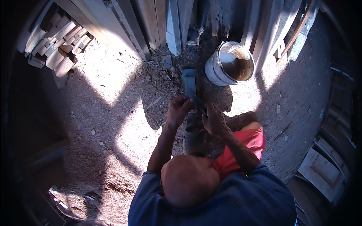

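Observation:
My left hand [178, 110] is closed, its fingertips pinching the far end of a dark, narrow blade-like piece [198, 103]. My right hand [215, 119] wraps round the near end of the same piece. Shadow hides its exact kind. Just beyond the hands lies a blue-grey, flat, oblong block [189, 80], set lengthwise away from me on a dark narrow support. Whether the piece touches the block I cannot tell. A white bucket [216, 74] with a stained inside and what looks like liquid in it stands to the right of the block.
Wood boards [151, 24] lean along the far side. Stacked wood pieces [54, 49] lie at the far left. Shavings and chips cover the sunlit floor [124, 98]. A panelled wooden piece [320, 173] rests at the right edge. Red cloth [245, 145] covers my bent leg.

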{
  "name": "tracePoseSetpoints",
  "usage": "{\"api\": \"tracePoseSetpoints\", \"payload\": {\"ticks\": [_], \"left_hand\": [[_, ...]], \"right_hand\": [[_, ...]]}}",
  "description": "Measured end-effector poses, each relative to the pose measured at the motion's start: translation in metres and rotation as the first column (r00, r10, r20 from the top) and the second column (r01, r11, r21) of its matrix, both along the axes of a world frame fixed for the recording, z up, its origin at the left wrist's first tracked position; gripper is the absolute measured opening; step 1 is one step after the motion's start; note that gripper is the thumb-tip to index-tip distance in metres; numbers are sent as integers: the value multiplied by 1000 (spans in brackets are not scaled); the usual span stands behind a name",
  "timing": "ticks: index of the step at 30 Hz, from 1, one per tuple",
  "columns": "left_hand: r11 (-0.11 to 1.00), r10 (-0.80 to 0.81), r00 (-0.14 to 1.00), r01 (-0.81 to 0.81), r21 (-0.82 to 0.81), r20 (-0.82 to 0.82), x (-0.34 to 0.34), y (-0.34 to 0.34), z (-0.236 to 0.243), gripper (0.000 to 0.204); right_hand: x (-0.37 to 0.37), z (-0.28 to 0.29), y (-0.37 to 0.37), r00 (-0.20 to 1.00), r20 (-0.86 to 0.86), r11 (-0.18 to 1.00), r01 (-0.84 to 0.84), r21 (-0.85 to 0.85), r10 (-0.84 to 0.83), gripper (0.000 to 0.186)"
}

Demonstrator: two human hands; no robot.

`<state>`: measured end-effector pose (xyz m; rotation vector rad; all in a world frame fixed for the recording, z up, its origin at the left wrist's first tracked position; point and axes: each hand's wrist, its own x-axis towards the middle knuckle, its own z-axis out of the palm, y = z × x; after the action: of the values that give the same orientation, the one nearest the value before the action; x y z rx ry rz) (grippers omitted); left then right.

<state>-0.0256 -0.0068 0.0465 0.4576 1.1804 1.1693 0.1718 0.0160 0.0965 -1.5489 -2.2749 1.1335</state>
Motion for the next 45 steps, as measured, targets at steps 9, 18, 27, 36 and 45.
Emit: {"api": "tracePoseSetpoints", "payload": {"ticks": [9,18,27,36,45], "left_hand": [[990,123,982,-112,-82,145,-6,3,-22,28],[989,92,992,-81,-120,88,-17,5,-28,30],[966,237,964,-220,137,-120,-36,26,-35,27],[743,67,145,653,146,-987,5,48,-43,60],[716,111,176,669,202,-978,0,38,-46,60]], "right_hand": [[9,11,3,990,42,977,-129,-170,138,78],[15,10,2,983,46,959,-160,-234,176,82],[-1,-16,29,978,156,961,-91,-261,135,75],[-36,-70,52,995,95,1000,-7,-17,9,78],[-41,-38,61,926,338,971,-95,-217,166,82]]}}
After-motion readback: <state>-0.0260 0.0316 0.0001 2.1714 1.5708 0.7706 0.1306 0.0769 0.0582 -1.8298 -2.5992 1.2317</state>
